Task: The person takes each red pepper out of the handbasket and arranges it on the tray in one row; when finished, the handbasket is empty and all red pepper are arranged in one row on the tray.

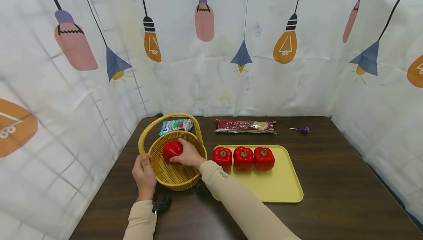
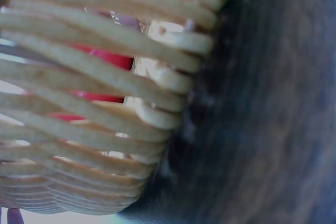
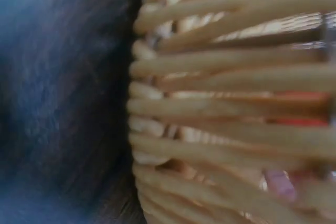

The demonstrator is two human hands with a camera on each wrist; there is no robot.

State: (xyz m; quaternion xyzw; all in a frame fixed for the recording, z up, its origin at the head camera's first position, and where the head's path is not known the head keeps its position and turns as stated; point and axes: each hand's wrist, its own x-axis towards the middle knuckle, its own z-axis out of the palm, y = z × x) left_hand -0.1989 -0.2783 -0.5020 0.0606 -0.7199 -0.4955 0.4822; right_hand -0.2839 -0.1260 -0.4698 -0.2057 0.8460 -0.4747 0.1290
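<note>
My right hand (image 1: pixel 189 154) reaches into a yellow woven basket (image 1: pixel 176 186) and holds a red bell pepper (image 1: pixel 172 149), fingers over its right side. At the basket's left side, my left hand (image 1: pixel 144 175) grips it where the arched handle (image 1: pixel 141 140) meets the rim. Both wrist views look closely at the basket's weave (image 2: pixel 105 135), with bits of red showing through the gaps. Right of the basket, three more red bell peppers (image 1: pixel 243 158) sit in a row on a yellow tray (image 1: pixel 281 185), partly behind my right forearm.
Behind the basket lies a green and white packet (image 1: pixel 175 125). A long dark red packet (image 1: pixel 245 126) and a purple lollipop (image 1: pixel 304 129) lie along the back of the dark wooden table (image 1: pixel 347 196). A patterned curtain (image 1: pixel 205 82) hangs around the table.
</note>
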